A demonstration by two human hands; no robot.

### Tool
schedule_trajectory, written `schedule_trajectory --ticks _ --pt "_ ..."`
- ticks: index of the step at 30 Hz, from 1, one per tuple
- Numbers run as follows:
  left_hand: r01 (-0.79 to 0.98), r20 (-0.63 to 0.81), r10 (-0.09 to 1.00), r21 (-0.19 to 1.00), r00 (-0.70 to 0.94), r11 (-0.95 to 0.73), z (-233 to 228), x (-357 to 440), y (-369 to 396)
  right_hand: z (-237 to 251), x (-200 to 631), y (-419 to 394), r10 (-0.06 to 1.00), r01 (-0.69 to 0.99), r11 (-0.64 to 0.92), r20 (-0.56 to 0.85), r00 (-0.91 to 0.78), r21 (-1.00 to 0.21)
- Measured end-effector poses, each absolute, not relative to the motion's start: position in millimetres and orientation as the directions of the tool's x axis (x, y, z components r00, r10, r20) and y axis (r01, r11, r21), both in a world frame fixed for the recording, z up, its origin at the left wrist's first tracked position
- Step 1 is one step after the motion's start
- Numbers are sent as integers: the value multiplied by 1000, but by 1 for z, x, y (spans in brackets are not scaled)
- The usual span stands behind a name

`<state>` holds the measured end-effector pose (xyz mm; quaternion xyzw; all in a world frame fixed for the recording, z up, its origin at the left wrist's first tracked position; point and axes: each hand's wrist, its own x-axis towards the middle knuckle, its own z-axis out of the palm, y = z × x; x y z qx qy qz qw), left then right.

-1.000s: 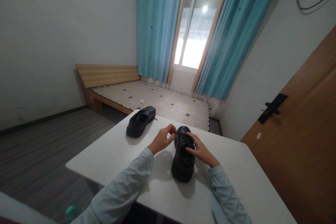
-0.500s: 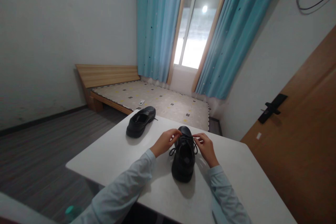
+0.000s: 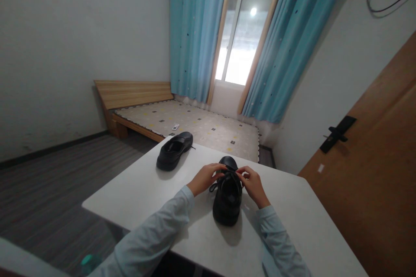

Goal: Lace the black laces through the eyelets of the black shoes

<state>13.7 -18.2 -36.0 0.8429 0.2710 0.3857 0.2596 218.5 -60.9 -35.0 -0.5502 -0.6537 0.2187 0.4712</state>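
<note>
A black shoe is stood on the white table, heel toward the viewer and toe pointed away toward the bed. Its black laces are gathered over the front of the upper, and a loop of lace is seen hanging off the shoe's left side. The laces are pinched from both sides: the left hand is laid against the left flank of the shoe with its fingers curled over a strand of lace, and the right hand is set on the right flank with its fingertips closed on the other strand. The two sets of fingertips are brought close together above the tongue, just short of the toe cap, so that the lacing lies between them and partly under them. Whether a knot is formed between the fingers cannot be told. Pale blue sleeves are worn on both forearms.

A second black shoe is placed well apart, at the far left part of the table, lying unheld. Beyond the table a low wooden bed with a patterned mattress is seen, then teal curtains framing a window. A brown door with a dark handle is seen at the right.
</note>
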Motion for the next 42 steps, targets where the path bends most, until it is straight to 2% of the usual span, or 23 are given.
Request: schedule_trajectory --ticks 9,20,27,36,42 --pt "246 506 655 654 561 -716 -32 14 -19 -42 219 -55 900 561 361 437 1 -745" --pt "246 516 647 642 562 -726 -34 14 -18 -39 208 -59 846 693 366 532 29 -621" --pt "253 519 640 629 567 -735 -33 14 -19 -36 202 -62 847 687 328 524 90 -648" --pt "247 512 647 643 565 -725 -32 13 -20 -34 204 -56 880 481 324 446 163 -815" --pt "236 516 641 644 569 -728 -35 12 -18 -25 209 -63 972 190 213 228 60 -958"
